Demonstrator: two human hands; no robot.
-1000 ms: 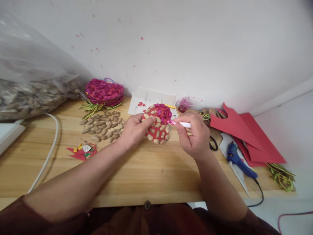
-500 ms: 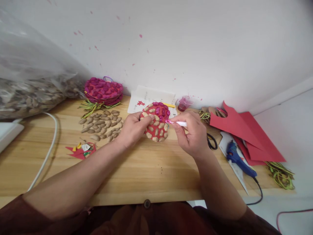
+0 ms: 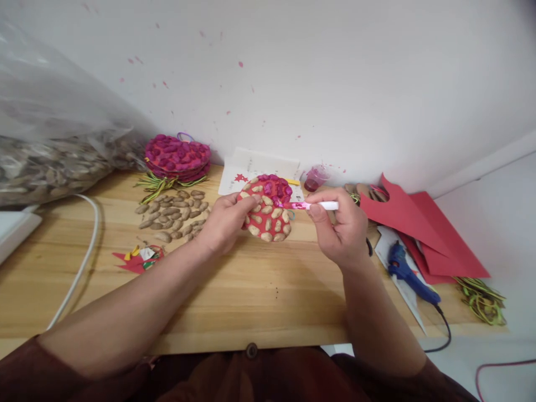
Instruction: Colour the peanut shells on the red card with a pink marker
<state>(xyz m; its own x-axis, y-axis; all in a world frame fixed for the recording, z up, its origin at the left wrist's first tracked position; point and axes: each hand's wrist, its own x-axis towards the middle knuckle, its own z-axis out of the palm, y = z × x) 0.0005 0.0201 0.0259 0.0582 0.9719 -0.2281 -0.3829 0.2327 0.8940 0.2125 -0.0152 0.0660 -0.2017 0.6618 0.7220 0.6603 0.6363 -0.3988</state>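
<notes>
My left hand (image 3: 228, 219) grips the left edge of a red disc (image 3: 264, 219) covered with peanuts, its thumb on the front face. The upper right peanuts on the disc are painted magenta; the others keep their tan shells. In my right hand (image 3: 341, 226) is a white-handled paintbrush (image 3: 324, 206), held nearly level in a pinch. Its pink-smeared tip points left and touches, or nearly touches, the disc just under the painted peanuts. Behind the disc lies a white paper sheet (image 3: 234, 170) with red marks. A clear cup of dark pink paint (image 3: 315, 178) stands near the wall.
Loose peanuts (image 3: 171, 215) and red paper scraps (image 3: 138, 259) lie left. Behind them sits a stack of magenta peanut discs (image 3: 178, 156). A bag of peanuts (image 3: 54, 167) fills the far left. Red paper (image 3: 427, 229) and a blue glue gun (image 3: 410, 273) with its cord lie right.
My right hand has moved right and turned the paintbrush more level, showing more of its pink shaft. The disc has tilted slightly in my left hand.
</notes>
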